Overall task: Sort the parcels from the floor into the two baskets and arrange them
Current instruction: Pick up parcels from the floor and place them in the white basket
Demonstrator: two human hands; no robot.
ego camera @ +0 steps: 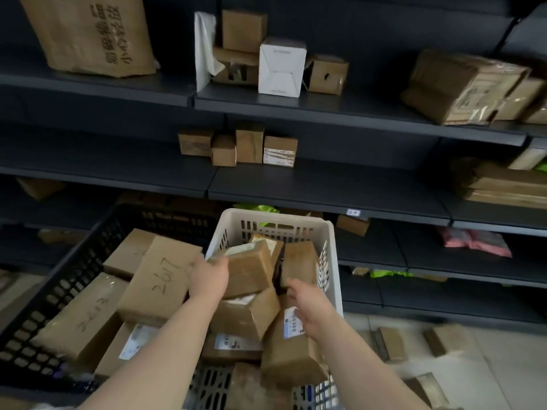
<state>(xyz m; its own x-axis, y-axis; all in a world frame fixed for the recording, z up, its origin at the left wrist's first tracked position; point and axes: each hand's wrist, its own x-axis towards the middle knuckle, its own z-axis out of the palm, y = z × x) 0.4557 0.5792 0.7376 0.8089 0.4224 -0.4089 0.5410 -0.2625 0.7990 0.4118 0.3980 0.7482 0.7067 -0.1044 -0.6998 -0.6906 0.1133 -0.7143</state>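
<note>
Left hand (pixel 208 276) reaches forward, gripping a brown parcel (pixel 251 272) atop the heap in the white basket (pixel 278 215). Right hand (pixel 307 309) hovers just right of it, fingers loosely bent, empty. Black basket (pixel 74 273) lies left of both hands.

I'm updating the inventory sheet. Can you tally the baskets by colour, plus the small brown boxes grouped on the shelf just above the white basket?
Black basket: 1
White basket: 1
Small brown boxes: 4
Total: 6
</note>
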